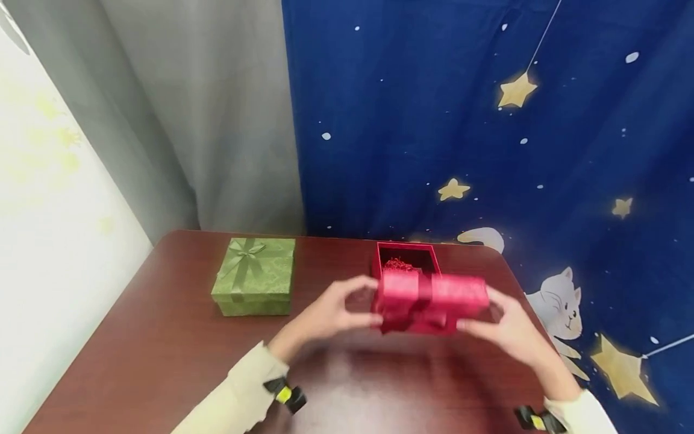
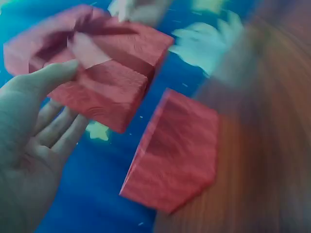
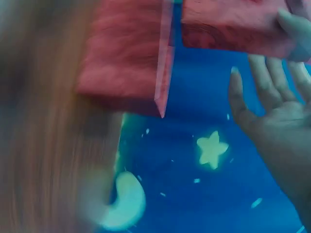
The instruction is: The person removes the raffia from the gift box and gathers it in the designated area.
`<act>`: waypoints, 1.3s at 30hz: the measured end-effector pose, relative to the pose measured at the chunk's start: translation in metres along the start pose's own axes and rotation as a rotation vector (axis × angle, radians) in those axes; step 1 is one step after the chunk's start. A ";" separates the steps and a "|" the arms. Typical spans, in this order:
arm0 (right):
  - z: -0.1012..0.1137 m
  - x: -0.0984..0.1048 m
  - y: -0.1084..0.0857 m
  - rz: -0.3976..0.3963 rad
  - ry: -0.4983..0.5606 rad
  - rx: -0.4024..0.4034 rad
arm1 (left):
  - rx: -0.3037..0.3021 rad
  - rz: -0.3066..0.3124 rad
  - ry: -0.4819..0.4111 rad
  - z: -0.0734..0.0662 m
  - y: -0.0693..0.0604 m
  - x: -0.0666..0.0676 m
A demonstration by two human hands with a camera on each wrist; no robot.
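Note:
A red gift box lid (image 1: 434, 301) with a ribbon and bow is held up off the table, blurred in the head view. My left hand (image 1: 338, 307) grips its left end; in the left wrist view the thumb lies on the lid's ribboned face (image 2: 116, 82), fingers beneath. At the other end, my right hand (image 1: 509, 325) holds the lid between thumb and fingers. Behind the lid stands the uncovered red box (image 1: 437, 256), partly hidden, with red shredded paper (image 1: 398, 265) inside. Both wrist views show the box's outer wall (image 2: 175, 150) beside the lid.
A green gift box (image 1: 265, 271), covered and tied with a green bow, sits at the left of the brown table (image 1: 162, 337). A grey curtain (image 1: 217, 120) and a blue starry curtain (image 1: 390, 120) hang behind the table's far edge.

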State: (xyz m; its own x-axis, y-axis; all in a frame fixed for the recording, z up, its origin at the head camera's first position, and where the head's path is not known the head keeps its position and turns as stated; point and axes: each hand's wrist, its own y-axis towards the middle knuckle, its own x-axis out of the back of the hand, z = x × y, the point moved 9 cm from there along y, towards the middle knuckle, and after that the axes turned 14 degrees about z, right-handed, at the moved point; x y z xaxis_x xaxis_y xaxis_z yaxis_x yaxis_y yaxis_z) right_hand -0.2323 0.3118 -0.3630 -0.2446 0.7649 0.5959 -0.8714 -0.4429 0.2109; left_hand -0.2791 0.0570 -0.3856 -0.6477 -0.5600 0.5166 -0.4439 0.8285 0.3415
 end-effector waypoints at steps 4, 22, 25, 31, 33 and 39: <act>0.024 -0.042 -0.031 0.173 -0.488 0.225 | -0.199 0.184 0.611 -0.022 -0.030 -0.051; -0.047 -0.115 -0.057 0.197 -1.117 0.476 | -0.175 0.354 1.141 0.036 -0.028 -0.121; -0.054 -0.117 -0.061 0.212 -1.112 0.448 | -0.185 0.364 1.166 0.036 -0.028 -0.125; -0.056 -0.118 -0.062 0.204 -1.107 0.458 | -0.172 0.369 1.203 0.035 -0.026 -0.123; -0.055 -0.117 -0.063 0.199 -1.097 0.456 | -0.180 0.363 1.139 0.034 -0.027 -0.119; -0.038 -0.098 -0.062 0.111 -1.026 0.451 | -0.122 0.132 0.847 0.029 -0.030 -0.077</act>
State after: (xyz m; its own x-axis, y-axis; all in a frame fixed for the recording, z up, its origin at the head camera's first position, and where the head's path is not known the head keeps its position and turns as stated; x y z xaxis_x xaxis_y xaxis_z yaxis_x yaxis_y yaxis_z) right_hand -0.1705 0.2816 -0.4641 0.3350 0.0564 0.9405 -0.5822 -0.7725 0.2537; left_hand -0.2336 0.0753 -0.4586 0.0116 -0.3052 0.9522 -0.2964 0.9084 0.2948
